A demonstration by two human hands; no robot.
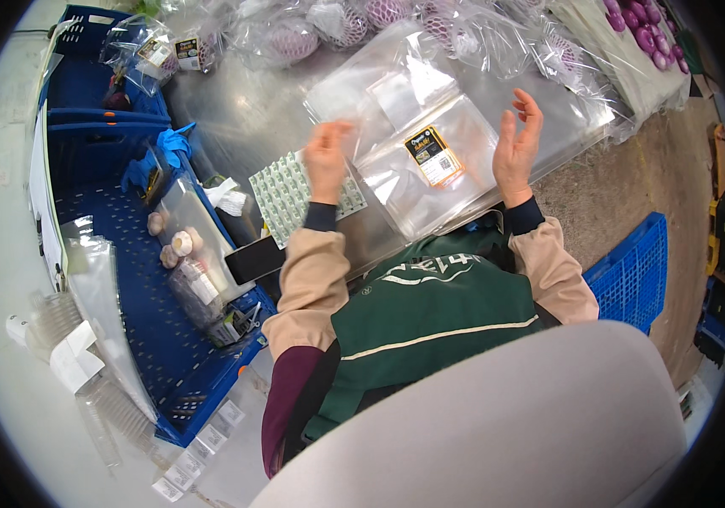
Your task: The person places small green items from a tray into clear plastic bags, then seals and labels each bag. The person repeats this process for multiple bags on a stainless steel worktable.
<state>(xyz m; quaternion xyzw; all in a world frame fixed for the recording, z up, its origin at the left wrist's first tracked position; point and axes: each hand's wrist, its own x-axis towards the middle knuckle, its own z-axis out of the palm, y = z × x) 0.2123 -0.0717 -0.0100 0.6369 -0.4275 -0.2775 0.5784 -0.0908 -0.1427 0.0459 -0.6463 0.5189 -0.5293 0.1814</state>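
Over a sheet of small green-and-white stickers (286, 190), my left hand (327, 155) hovers with its fingers drawn together. Motion blur hides whether anything is between the fingertips. My right hand (518, 145) is raised at the right side of the flat clear plastic bags (394, 197), thumb and fingers apart, holding nothing. These bags lie overlapped on the metal tabletop (229, 120) before me. On the nearest one shows a black-and-white printed label (433, 156) with an orange edge. Another clear bag (343, 95) lies flat just beyond it.
Bagged purple vegetables in foam nets (292, 39) line the table's back, loose purple vegetables (648, 32) beyond at right. Left, a blue crate (127, 292) holds garlic bulbs (182, 243) and packets. A dark phone (255, 259) sits by its edge. A blue plastic crate (632, 273) stands lower right.
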